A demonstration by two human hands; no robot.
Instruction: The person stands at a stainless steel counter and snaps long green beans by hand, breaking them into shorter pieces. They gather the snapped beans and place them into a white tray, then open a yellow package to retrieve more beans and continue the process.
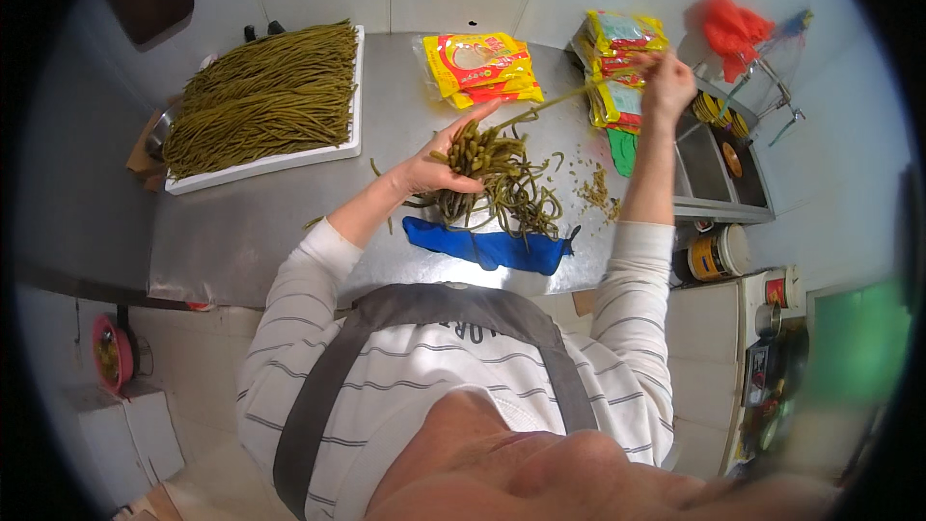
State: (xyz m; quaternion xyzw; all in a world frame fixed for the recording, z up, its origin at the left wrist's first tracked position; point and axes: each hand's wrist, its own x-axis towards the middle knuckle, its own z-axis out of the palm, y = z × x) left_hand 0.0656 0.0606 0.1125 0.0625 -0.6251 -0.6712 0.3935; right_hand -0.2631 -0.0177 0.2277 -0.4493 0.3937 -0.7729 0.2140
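Observation:
My left hand [441, 166] is closed around a bundle of olive-green long beans [485, 152], thumb below and fingers above, with the cut-looking ends fanned upward. One long bean [557, 100] stretches from the bundle up to the right. My right hand [667, 87], slightly blurred, pinches its far end above some packets. Loose, curled beans [532, 202] hang and lie beneath the bundle. Below them a blue cloth [485, 244] lies flat on the steel table [217, 246]. Small bean scraps [597, 190] are scattered to the right.
A white foam tray [271, 172] heaped with long beans stands at the left. Yellow-and-red plastic packets [481, 65] lie at the back; more packets [615, 101] are stacked at right, beside a green cloth [622, 150]. A steel sink [702, 159] adjoins the right side.

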